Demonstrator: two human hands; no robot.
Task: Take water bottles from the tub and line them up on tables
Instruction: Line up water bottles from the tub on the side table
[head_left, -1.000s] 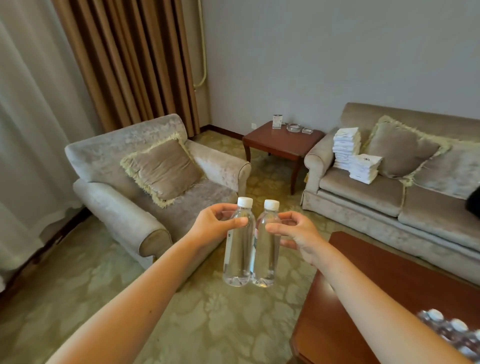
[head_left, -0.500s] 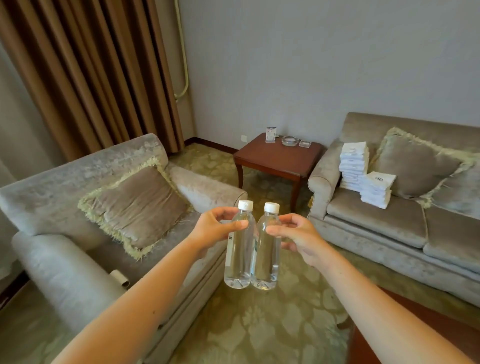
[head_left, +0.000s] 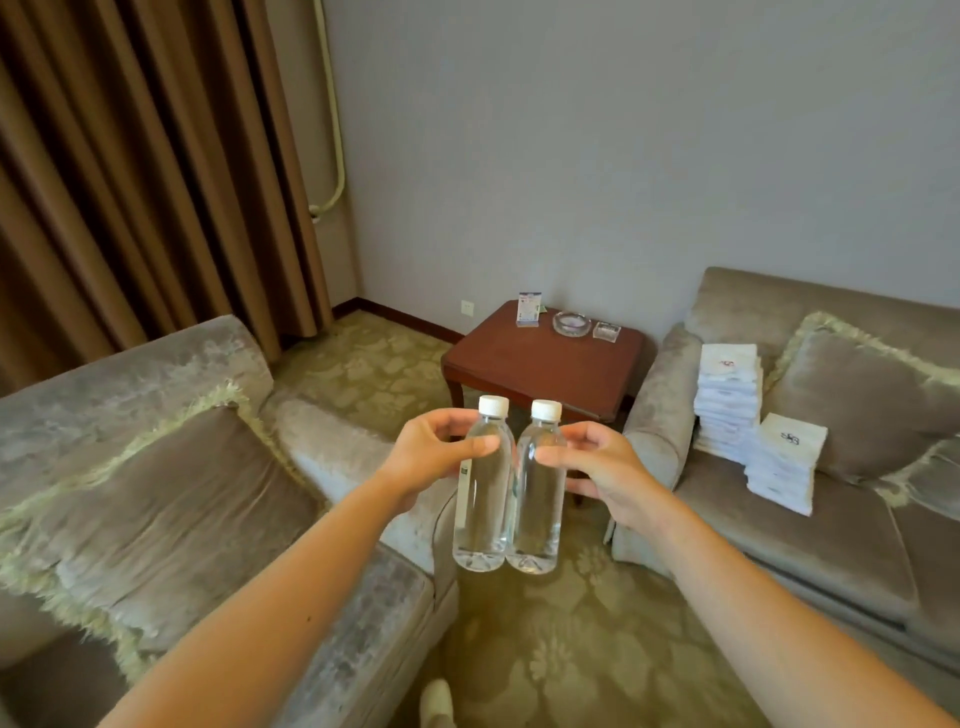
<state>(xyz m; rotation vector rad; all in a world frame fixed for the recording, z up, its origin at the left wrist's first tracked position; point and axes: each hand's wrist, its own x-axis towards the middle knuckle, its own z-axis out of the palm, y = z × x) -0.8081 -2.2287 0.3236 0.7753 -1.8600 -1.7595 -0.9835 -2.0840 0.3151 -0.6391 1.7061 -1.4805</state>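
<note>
Clear left bottle (head_left: 480, 512): left fingers (head_left: 470, 447) pinch | right bottle (head_left: 537, 512): right fingers (head_left: 558, 458) pinch

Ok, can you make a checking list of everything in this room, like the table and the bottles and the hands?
Surface: wooden side table in the corner, between armchair and sofa.
Job's things: left bottle and right bottle, white-capped, upright, side by side in the air.
Clutter: card, glass ashtray and small clear dish on the table; white folded stacks on the sofa.
Hands: left hand grips the left bottle; right hand grips the right bottle.
Cables: nothing seen; a cream pipe runs down the wall.
Surroundings: brown curtains, patterned carpet.
</note>
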